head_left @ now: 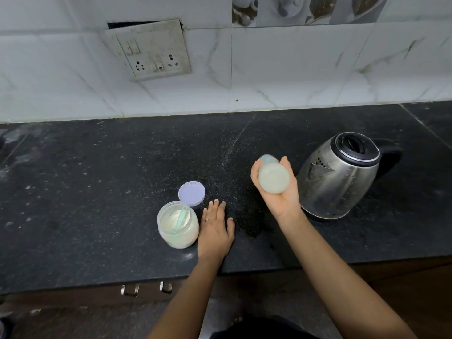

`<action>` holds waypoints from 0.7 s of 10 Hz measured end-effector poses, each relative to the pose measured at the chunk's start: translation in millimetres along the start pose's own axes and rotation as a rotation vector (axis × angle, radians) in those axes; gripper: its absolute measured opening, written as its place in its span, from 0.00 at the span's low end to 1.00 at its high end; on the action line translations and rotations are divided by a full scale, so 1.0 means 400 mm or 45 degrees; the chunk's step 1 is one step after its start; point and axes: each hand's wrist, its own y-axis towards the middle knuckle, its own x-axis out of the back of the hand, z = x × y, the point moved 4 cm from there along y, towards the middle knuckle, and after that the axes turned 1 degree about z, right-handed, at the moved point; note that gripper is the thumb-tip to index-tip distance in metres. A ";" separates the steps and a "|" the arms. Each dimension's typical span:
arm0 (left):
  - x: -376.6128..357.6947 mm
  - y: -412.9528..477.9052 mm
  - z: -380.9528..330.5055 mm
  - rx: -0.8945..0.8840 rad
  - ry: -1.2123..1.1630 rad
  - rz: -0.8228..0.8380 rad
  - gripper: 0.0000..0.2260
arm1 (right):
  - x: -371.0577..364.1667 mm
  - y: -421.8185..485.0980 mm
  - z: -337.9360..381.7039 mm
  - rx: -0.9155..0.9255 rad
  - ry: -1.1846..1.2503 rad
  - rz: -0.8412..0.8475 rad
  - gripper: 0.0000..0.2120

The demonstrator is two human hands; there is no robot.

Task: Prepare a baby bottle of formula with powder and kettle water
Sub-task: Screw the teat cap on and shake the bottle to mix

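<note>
My right hand (281,196) is raised above the counter and grips a baby bottle (272,176) of milky liquid, tipped so its base faces me and blurred. My left hand (215,228) lies flat on the black counter, fingers apart, holding nothing, just right of an open clear jar of white formula powder (178,225). A pale green scoop (181,220) stands in the powder. The jar's lilac lid (191,193) lies on the counter right behind the jar. A steel kettle (340,177) with a black lid and handle stands right of the bottle.
The black granite counter (97,192) runs to a white tiled wall with a switch-and-socket plate (149,50). Cabinet handles (146,288) show below the front edge. Powder specks dust the counter's middle.
</note>
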 end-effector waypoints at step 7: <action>-0.001 0.000 0.001 -0.001 0.004 -0.016 0.22 | -0.008 -0.013 0.016 -0.294 -0.466 0.193 0.26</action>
